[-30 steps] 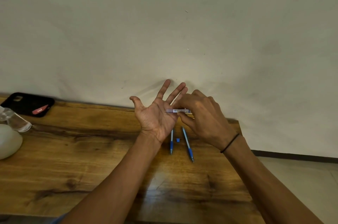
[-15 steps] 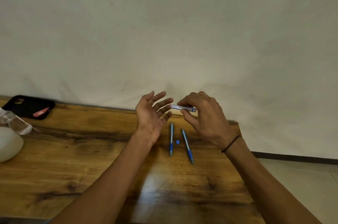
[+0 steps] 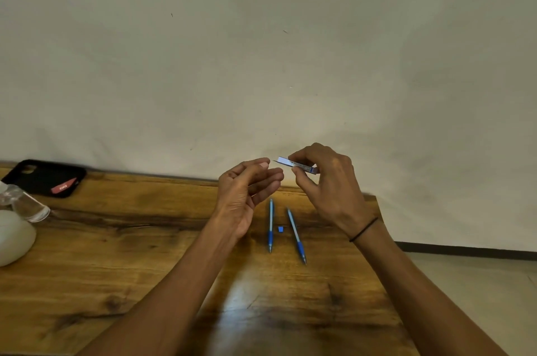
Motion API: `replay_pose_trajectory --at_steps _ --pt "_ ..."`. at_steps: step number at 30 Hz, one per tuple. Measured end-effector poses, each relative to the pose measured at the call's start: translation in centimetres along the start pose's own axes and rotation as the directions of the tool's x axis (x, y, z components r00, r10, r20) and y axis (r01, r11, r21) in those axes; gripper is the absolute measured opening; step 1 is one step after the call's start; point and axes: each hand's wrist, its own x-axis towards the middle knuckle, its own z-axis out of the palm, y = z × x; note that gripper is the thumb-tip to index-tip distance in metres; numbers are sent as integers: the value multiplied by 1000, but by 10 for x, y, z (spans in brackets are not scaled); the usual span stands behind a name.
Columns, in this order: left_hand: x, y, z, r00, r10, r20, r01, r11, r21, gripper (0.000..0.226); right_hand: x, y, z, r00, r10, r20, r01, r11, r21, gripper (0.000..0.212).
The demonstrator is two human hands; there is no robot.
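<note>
Curling inward now, the left hand (image 3: 241,193) has lost the flat, spread palm it showed a second ago. Its fingers are bent and the thumb tip lies close to the forefinger. The right hand (image 3: 331,187) has drawn the slim clear-and-blue plastic lead case (image 3: 295,164) off that palm, pinching it between thumb and fingertips above the far edge of the wooden desk (image 3: 145,254).

Whether the left fingertips pinch anything is too small to tell. A thin dark tip at the case's open end is hard to make out, and the fingers cover its right end.

The case's long axis runs left to right, roughly along the desk's far edge. Its left end is slightly raised and points at the left fingertips, just apart from them.

Below the hands lie two blue mechanical pencils (image 3: 270,225), unmoved, with a tiny blue cap (image 3: 280,229) between them.
</note>
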Motion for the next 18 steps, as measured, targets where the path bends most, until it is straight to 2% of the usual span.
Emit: replay_pose_trajectory --at_steps 8,15,18 --pt "-1 0 5 999 -52 -12 50 993 -111 10 -1 -2 0 1000 13 6 -13 999 39 14" --pt "-1 -2 8 999 -53 14 54 989 -136 20 -1 -4 1 1000 16 10 -17 999 42 16" --pt "-1 -2 9 999 -38 6 38 991 -128 14 -1 -5 1 1000 5 6 -5 999 42 16"
